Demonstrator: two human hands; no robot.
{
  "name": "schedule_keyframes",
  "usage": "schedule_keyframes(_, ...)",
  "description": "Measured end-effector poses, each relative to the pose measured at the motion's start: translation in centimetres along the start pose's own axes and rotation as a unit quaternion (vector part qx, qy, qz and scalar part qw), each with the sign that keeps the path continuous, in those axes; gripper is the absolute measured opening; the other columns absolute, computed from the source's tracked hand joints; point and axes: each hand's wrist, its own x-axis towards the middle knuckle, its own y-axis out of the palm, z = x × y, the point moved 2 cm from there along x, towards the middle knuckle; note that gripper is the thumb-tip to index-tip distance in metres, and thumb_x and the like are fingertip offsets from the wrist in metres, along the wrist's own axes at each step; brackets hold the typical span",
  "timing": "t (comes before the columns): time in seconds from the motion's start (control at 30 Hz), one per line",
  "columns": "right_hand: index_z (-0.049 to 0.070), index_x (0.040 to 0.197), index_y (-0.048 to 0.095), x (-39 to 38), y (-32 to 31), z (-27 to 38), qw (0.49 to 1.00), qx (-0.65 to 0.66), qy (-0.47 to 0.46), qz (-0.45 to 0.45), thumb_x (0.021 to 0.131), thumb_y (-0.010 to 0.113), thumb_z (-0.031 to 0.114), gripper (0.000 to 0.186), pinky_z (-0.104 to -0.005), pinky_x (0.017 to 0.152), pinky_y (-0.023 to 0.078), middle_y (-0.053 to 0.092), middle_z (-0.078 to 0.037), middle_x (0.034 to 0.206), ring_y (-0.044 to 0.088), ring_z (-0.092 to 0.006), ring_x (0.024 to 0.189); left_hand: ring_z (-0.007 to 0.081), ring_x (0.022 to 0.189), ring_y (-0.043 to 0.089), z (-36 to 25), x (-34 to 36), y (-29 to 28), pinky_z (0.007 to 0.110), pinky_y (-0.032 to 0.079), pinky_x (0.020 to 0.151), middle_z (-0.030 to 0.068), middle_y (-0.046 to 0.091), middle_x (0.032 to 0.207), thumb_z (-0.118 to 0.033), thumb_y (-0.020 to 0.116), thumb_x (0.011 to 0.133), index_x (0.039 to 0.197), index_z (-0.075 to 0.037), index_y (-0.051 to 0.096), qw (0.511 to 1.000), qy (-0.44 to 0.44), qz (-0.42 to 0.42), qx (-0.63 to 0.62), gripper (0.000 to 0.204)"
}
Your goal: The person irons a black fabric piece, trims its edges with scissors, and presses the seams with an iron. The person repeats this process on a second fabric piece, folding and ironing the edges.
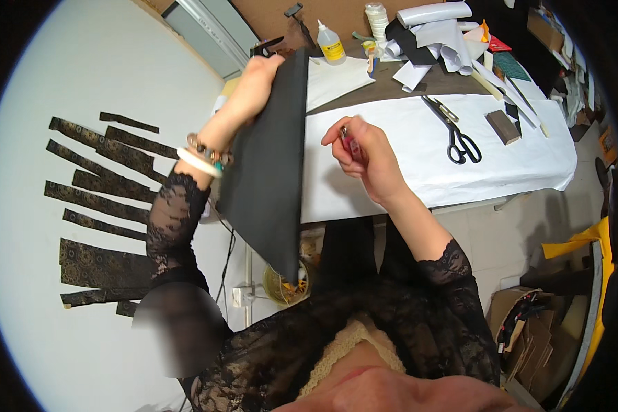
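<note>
Holding a stiff black fabric-covered panel point(271, 165) up off the surface point(405, 158), the person's left hand point(254, 82) is closed on the panel's far top corner, fingers wrapped over its edge. The panel's long axis runs from that corner down toward the person's lap, its lower corner hanging past the surface's near edge. It stands tilted, its right-hand edge facing the right hand point(360, 147), which sits just beside that edge and is the nearer of the two to the panel's middle. The right hand is pressed together, pinching a small slim object with a pink body and metal tip point(349, 141) (what kind of tool cannot be told).

White paper covers the surface; on it lie black-handled scissors point(456, 134) and a small brown block point(503, 126), both well apart from the hands. Farther back stand a glue bottle with a yellow label point(331, 44) and rolled sheets of white and black material point(436, 31). A round container point(285, 285) below the surface's edge, partly hidden by the panel, holds yellowish scraps. Dark patterned strips point(96, 199) lie in rows on the white board at left.
</note>
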Motion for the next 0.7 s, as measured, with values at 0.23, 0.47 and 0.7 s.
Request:
schedule_keyframes(0.23,-0.003,0.094,0.066,-0.6,3.6,0.0,0.995,-0.023,-0.04,-0.092,0.083,0.073,0.008,0.017,-0.0207,0.065,0.049,0.068,-0.003,0.083,0.061,-0.0055,0.072,0.0424,0.091,0.065,3.6,4.1,0.9,0.044,0.049,0.084,0.0283,0.066,0.093,-0.041,0.037,0.092,0.088,0.006,0.068,0.981,-0.08,-0.072,0.163,0.055)
schedule_keyframes(0.47,-0.002,0.09,0.064,1.8,-0.9,0.6,0.97,0.083,-0.026,-0.228,0.083,0.07,0.007,0.012,-0.0274,0.064,0.055,0.067,-0.008,0.084,0.066,-0.0144,0.07,0.0231,0.099,0.061,-6.8,-4.3,0.0,0.033,0.047,0.085,0.0106,0.064,0.107,-0.025,0.047,0.1,0.115,-0.001,0.061,0.941,0.3,-0.108,0.117,0.031)
schedule_keyframes(0.7,0.0,0.089,0.064,3.2,0.1,2.5,0.969,0.114,-0.026,-0.217,0.084,0.069,0.013,0.016,-0.0293,0.062,0.056,0.066,-0.008,0.082,0.066,-0.0164,0.069,0.0255,0.078,0.067,0.7,-15.4,11.5,0.032,0.054,0.064,0.0186,0.066,0.104,-0.058,0.04,0.096,0.125,0.001,0.051,0.748,-0.002,0.147,-0.647,0.066)
